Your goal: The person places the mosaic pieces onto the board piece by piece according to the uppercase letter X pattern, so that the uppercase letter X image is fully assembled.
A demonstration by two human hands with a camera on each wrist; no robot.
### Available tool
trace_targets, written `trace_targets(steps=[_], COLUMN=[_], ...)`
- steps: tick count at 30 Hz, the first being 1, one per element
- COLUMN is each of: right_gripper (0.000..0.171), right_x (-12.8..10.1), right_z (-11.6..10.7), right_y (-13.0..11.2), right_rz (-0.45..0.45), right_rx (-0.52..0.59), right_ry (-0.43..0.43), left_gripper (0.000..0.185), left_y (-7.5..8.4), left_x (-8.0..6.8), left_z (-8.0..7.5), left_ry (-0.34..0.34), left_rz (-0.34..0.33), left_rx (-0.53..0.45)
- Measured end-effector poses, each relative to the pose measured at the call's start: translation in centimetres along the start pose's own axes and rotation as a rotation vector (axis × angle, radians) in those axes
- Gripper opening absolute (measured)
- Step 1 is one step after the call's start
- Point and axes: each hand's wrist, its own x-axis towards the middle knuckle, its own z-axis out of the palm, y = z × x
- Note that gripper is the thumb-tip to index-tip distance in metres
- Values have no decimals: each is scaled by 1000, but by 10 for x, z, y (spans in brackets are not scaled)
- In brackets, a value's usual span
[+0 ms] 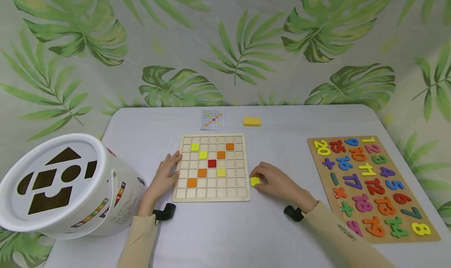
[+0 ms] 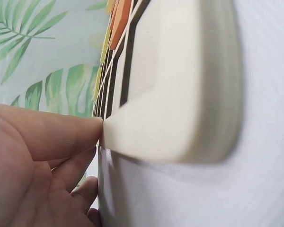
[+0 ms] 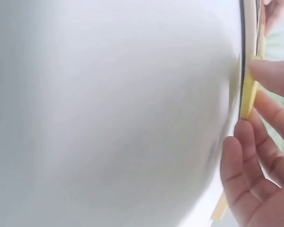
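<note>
A wooden grid board (image 1: 232, 182) lies in the middle of the table, with several yellow and orange tiles and one red tile (image 1: 212, 163) set in its squares in two crossing diagonals. My left hand (image 1: 164, 178) rests against the board's left edge, fingers mostly straight. Seen from the left wrist, the thumb tip touches the frame near a rounded corner (image 2: 175, 137). Just off the board's right edge, my right hand (image 1: 273, 181) pinches a yellow square tile (image 1: 255, 181) between thumb and fingers. This tile (image 3: 248, 92) also shows between the fingers in the right wrist view.
Behind the board lie a small printed pattern card (image 1: 213, 127) and a yellow rectangular block (image 1: 251, 122). A white bucket (image 1: 123, 197) with shape holes in its lid stands at the left. On the right lies a number puzzle board (image 1: 318, 162) with colourful numerals and signs.
</note>
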Motion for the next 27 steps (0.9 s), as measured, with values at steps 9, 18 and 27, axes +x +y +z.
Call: trace_targets(steps=[9,18,27], right_gripper=[23,22,25], right_x=[24,41,37], right_z=[10,24,23], right_y=[-28,-43,-39], right_rz=[-63,-75,-64], right_rx=[28,-23,18], right_ry=[-10,-44,-44], left_gripper=[55,55,55], left_y=[0,0,1], left_x=[2,2,2], left_z=[0,1,1], left_ry=[0,-1,0], left_rz=[9,-3,2], left_rx=[1,1,1])
